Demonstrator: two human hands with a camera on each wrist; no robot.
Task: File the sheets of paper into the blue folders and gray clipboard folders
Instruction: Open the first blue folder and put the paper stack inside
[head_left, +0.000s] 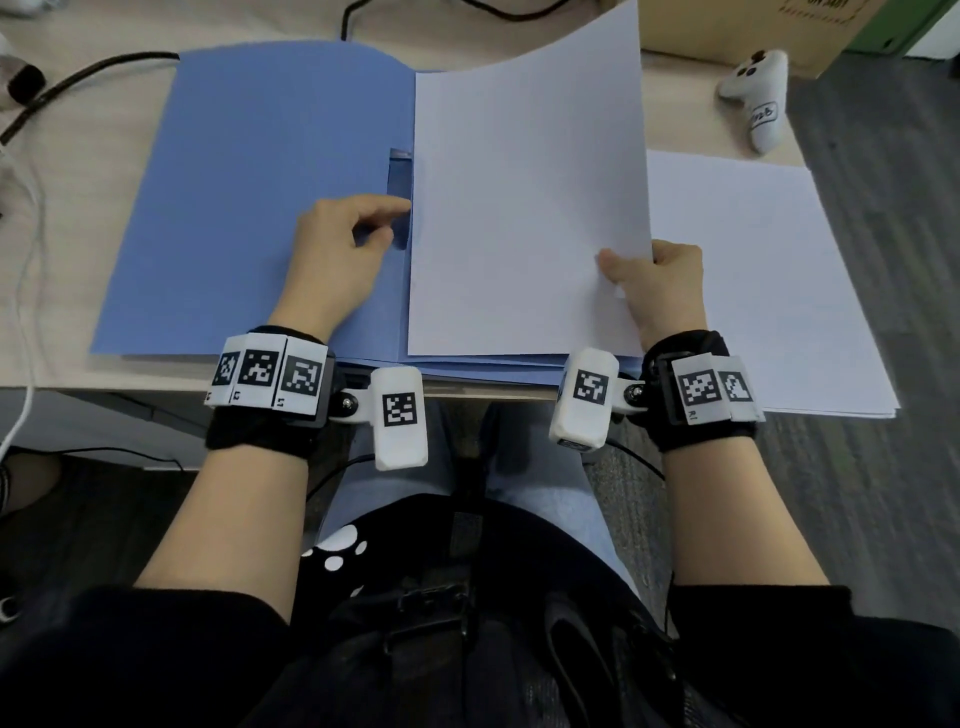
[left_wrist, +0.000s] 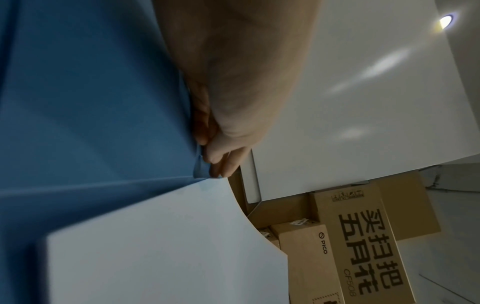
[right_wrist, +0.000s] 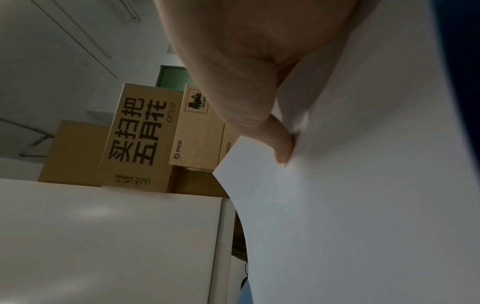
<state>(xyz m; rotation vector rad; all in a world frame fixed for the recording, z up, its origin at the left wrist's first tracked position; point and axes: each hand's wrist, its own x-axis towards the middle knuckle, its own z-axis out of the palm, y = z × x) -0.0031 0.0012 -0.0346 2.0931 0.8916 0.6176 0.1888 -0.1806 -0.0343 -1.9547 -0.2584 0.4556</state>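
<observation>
An open blue folder (head_left: 249, 208) lies on the desk. Its blue clip bar (head_left: 400, 176) runs along the spine. My left hand (head_left: 397, 221) pinches the lower end of that clip bar (left_wrist: 201, 168) between thumb and fingers (left_wrist: 221, 160). A white sheet (head_left: 530, 208) lies over the folder's right half, its far end curling upward and its left edge at the clip. My right hand (head_left: 639, 265) pinches the sheet's right edge, thumb (right_wrist: 283, 148) on top and the fingers hidden beneath the sheet (right_wrist: 363, 185).
A stack of white sheets (head_left: 753, 291) lies to the right, overhanging the desk edge. More blue folders (head_left: 493, 366) lie under the open one. A white controller (head_left: 758, 98) and a cardboard box (head_left: 727, 26) sit at the back right; cables (head_left: 78, 83) run at the left.
</observation>
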